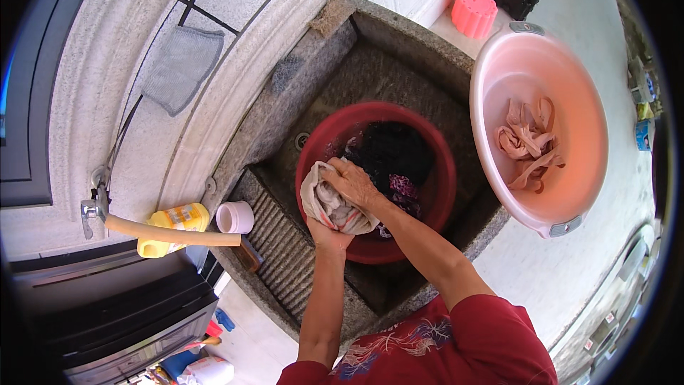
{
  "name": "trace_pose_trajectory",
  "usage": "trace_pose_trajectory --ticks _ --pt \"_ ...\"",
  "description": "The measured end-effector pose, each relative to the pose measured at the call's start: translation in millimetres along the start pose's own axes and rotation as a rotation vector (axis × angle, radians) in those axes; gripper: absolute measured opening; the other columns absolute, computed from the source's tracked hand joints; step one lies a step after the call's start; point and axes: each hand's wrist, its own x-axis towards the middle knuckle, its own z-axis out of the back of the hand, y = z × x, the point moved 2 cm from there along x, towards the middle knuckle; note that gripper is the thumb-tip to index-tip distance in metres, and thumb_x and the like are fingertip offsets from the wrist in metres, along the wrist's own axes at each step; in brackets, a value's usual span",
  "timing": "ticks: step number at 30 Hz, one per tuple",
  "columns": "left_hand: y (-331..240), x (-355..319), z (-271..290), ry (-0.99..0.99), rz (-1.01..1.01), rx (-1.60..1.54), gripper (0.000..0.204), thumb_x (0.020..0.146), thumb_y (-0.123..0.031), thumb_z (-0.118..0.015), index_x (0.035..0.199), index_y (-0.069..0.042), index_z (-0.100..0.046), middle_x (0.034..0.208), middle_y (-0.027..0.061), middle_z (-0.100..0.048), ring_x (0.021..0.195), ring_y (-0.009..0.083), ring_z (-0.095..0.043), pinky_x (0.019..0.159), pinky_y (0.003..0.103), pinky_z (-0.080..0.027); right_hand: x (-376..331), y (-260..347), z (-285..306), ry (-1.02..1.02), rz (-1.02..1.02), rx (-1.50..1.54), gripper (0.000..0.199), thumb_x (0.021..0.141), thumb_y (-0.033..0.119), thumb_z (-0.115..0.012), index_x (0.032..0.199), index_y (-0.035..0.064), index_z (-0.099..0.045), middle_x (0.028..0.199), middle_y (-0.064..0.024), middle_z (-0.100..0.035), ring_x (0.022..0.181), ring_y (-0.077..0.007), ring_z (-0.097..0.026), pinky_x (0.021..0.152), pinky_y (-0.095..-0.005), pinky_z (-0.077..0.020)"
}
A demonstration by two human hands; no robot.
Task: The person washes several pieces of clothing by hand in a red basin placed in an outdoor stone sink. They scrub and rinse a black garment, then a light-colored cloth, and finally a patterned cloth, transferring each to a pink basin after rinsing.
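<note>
Over the left side of a red basin (447, 192), both my hands hold a bunched, pale cloth (313, 192) with reddish stripes. My left hand (332, 237) cups it from below, its fingers mostly hidden under the fabric. From above, my right hand (351, 184) presses into the folds with bent fingers. Dark clothes (395, 153) lie in the basin beside the cloth, along with a pink-and-black patterned piece (404, 192). The basin stands inside a grey stone sink (385, 75).
A ribbed washboard slope (274, 242) forms the sink's left part, with a brush (251, 255) on its edge. Nearby are a pinkish cup (235, 217), a yellow bottle (178, 221) and a tap (91, 210) with a hose. Rightward, a large pink tub (491, 64) holds pinkish garments (527, 139).
</note>
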Motion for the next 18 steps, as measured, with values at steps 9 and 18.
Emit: trace_pose_trajectory --ticks 9,18 --pt "19.5 -6.9 60.6 -0.004 0.048 -0.072 0.043 0.092 -0.042 -0.043 0.12 -0.011 -0.052 0.117 0.0059 -0.055 0.11 0.0251 -0.051 0.092 0.043 -0.044 -62.2 18.4 -44.8 -0.145 0.663 -0.561 0.02 0.069 0.029 -0.065 0.077 0.0128 -0.058 0.082 -0.0116 -0.058 0.074 -0.0293 -0.056 0.062 -0.0439 -0.0482" --pt "1.6 1.3 66.8 -0.621 -0.355 1.036 0.038 0.092 -0.025 -0.051 0.119 0.0 -0.044 0.115 0.0105 -0.052 0.1 0.0248 -0.054 0.086 0.041 -0.045 56.6 -64.8 34.6 -0.362 -0.067 -0.208 0.02 0.083 0.022 -0.054 0.1 0.01 -0.053 0.088 -0.0163 -0.061 0.082 -0.0374 -0.058 0.071 -0.0455 -0.0474"
